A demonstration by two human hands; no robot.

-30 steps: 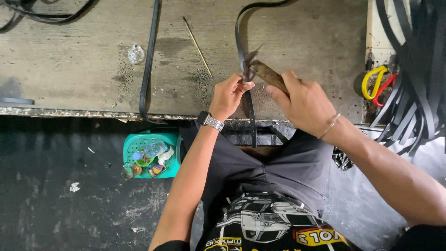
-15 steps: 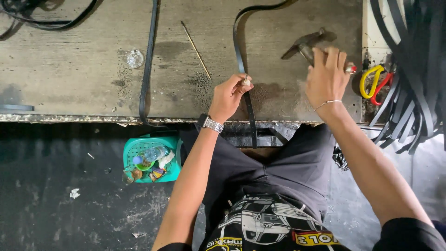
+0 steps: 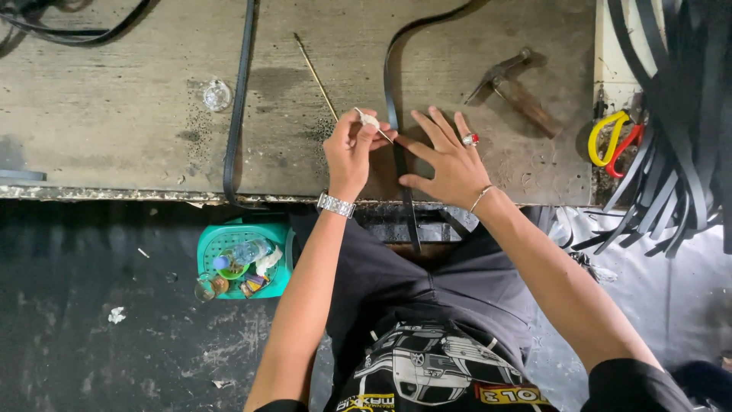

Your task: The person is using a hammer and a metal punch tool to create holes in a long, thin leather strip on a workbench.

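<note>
A long, thin black leather strap lies across the worn grey desk, pressed flat under the right hand, fingers spread wide. The left hand pinches a white-tipped stick. Below, a green plastic basket holds small bottles.

The black strap runs off the top edge, and its near end drops out of sight below the worktop. The bundle of straps is cut off at the right. The green basket holds items too small to identify.
</note>
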